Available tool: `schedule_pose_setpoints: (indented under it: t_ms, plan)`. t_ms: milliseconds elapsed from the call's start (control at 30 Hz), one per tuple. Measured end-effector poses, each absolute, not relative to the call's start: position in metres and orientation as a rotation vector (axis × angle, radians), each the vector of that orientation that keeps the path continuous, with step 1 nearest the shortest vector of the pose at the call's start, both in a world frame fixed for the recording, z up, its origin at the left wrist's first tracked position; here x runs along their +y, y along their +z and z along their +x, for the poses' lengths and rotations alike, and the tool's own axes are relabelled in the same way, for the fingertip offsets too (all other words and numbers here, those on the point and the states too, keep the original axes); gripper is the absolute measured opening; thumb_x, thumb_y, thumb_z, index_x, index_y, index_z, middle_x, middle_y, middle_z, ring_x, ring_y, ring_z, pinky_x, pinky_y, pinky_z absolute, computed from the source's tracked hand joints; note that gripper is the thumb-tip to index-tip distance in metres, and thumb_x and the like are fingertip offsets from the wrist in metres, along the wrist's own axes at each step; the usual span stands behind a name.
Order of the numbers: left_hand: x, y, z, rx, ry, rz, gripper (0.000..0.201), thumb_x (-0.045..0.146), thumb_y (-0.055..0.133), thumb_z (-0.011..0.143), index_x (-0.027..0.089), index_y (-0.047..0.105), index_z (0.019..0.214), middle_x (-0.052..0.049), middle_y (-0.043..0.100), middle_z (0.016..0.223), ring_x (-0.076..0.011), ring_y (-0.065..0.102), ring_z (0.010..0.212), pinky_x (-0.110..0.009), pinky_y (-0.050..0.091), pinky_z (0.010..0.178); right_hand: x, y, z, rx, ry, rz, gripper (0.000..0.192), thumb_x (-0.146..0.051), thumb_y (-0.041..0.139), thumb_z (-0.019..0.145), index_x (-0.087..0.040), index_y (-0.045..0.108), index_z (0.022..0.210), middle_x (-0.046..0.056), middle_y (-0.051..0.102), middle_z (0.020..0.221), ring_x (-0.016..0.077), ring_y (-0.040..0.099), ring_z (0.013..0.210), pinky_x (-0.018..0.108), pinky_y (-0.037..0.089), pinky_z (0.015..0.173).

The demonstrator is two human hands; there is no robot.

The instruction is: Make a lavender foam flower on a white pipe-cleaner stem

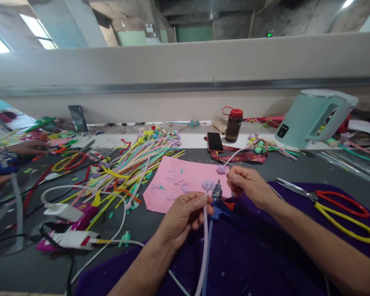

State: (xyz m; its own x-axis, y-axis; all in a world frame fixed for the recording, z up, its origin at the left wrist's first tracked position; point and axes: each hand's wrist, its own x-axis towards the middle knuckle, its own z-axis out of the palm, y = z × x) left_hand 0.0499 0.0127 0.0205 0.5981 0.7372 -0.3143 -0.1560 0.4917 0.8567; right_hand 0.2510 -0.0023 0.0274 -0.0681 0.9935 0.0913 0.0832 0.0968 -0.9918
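My left hand (185,216) pinches a pale lilac pipe cleaner (205,236) just below its curled, flower-like tip, above a purple cloth (249,255) in front of me. My right hand (246,185) holds a second lilac pipe cleaner (231,158) with a small curled bud at its end, a little to the right and farther away. Between the two hands lies a blue-handled tool (217,201), apart from both hands. A pink paper sheet (181,183) strewn with small cut bits lies just beyond my hands.
A heap of coloured pipe cleaners (132,164) lies at the left centre. Scissors with red and yellow handles (336,205) rest at the right. A mint kettle (314,117), a brown bottle (233,123), a phone (215,142), and white cables with a pink device (74,222) stand around. Another person's hand (24,148) works at the far left.
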Motion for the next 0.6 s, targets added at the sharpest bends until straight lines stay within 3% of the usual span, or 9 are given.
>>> schedule_pose_setpoints:
  t_ms: [167,333,467,600]
  plan:
    - [0.013,0.02,0.048,0.751,0.656,0.808,0.017,0.026,0.067,0.068,0.011,0.059,0.069,0.0,0.061,0.057,-0.0022,0.047,0.039,-0.01,0.031,0.032,-0.01,0.022,0.237,-1.409,1.306,-1.159,0.035,-0.043,0.051,0.081,-0.016,0.046,0.06,-0.005,0.047,0.049,0.0057,0.043,0.04,0.018,0.03,0.04]
    - [0.012,0.019,0.048,0.727,0.728,0.791,0.018,0.024,0.068,0.066,0.012,0.054,0.064,0.0,0.061,0.059,-0.0027,0.049,0.04,-0.01,0.035,0.033,-0.022,0.02,0.218,-1.471,1.48,-1.194,0.033,-0.044,0.05,0.081,-0.014,0.054,0.068,-0.002,0.057,0.058,0.005,0.047,0.041,0.015,0.029,0.037]
    - [0.012,0.017,0.049,0.715,0.769,0.785,0.02,0.024,0.07,0.064,0.012,0.054,0.064,0.0,0.061,0.059,-0.0018,0.046,0.039,-0.01,0.034,0.034,-0.031,0.016,0.203,-1.451,1.532,-1.139,0.027,-0.04,0.055,0.078,-0.014,0.055,0.073,-0.001,0.061,0.065,0.0043,0.049,0.041,0.014,0.03,0.036]
    - [0.013,0.014,0.049,0.758,0.807,0.787,0.022,0.026,0.071,0.063,0.014,0.053,0.065,0.004,0.055,0.049,-0.0018,0.041,0.035,-0.011,0.031,0.033,-0.036,0.014,0.193,-1.344,1.597,-1.124,0.024,-0.037,0.053,0.08,-0.014,0.051,0.071,-0.003,0.058,0.059,0.0033,0.048,0.038,0.012,0.028,0.034]
